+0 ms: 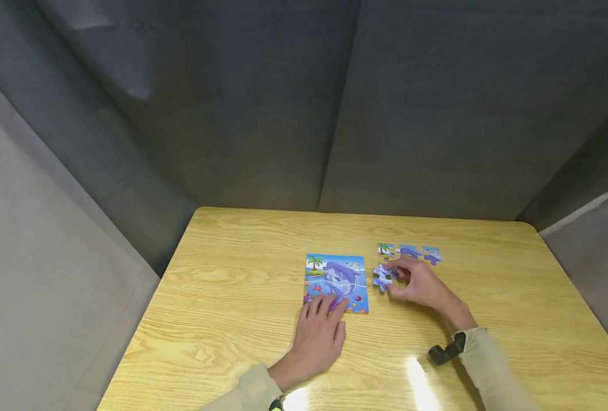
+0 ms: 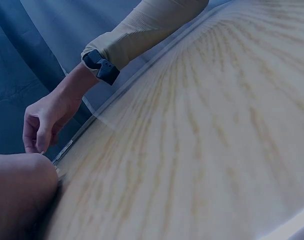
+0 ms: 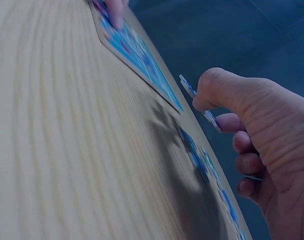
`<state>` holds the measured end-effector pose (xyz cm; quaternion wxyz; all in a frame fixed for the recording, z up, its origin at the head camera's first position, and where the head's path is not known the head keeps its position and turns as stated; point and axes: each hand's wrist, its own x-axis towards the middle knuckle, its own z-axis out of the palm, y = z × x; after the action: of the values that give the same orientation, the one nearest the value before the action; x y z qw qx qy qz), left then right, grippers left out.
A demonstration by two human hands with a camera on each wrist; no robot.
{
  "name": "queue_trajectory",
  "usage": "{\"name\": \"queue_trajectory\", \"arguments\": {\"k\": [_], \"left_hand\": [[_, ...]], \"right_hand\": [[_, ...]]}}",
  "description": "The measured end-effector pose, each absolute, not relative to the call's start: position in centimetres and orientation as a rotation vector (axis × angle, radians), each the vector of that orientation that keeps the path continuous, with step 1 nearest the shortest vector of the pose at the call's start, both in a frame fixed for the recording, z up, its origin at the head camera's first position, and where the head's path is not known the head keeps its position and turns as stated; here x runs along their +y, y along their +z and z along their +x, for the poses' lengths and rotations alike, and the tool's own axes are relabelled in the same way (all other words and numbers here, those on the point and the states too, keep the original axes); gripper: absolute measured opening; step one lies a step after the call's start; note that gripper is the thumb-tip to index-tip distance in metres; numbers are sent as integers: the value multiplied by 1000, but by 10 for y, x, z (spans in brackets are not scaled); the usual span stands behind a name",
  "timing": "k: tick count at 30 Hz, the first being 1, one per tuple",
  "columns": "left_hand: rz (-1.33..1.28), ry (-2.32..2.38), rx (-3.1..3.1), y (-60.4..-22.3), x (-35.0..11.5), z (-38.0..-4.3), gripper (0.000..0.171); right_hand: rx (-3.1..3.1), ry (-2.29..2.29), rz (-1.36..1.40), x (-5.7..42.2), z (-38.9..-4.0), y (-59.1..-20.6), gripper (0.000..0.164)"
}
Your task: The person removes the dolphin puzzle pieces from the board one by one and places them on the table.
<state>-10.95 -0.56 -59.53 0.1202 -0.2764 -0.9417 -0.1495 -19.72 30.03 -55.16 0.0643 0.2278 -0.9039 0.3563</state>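
A square dolphin picture (image 1: 357, 285) with a palm tree lies flat on the table. My left hand (image 1: 320, 337) rests on its near edge, fingers extended over the lower part of the print. To the right of the picture, my right hand (image 1: 417, 282) pinches a blue and purple jigsaw piece (image 1: 382, 277) between thumb and fingers. In the right wrist view this jigsaw piece (image 3: 187, 86) is held above the tabletop, and the hand's shadow falls on the wood below. Part of the piece is hidden by the thumb.
Beyond my right hand lie several loose jigsaw pieces, among them a palm tree piece (image 1: 385, 249) and a corner piece (image 1: 431, 254); the hand partly covers others. The wooden table (image 1: 221, 297) ends at dark curtains (image 1: 262, 142) behind.
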Motion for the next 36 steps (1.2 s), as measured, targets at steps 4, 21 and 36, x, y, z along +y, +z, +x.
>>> {"name": "queue_trajectory", "arguments": {"k": [4,21,36], "left_hand": [[-807,-427,-2755,-596,-5,-110,49],[-803,-436,-2775,-595,-5,-109,49],[-806,-443,-2782,-597,-8,-109,49]], "right_hand": [[-2754,1060,655,316,-198,-549,36],[-2891,1019,458,367,-207,-560,39],[-2914,1066,445,368,-209,-568,40]]}}
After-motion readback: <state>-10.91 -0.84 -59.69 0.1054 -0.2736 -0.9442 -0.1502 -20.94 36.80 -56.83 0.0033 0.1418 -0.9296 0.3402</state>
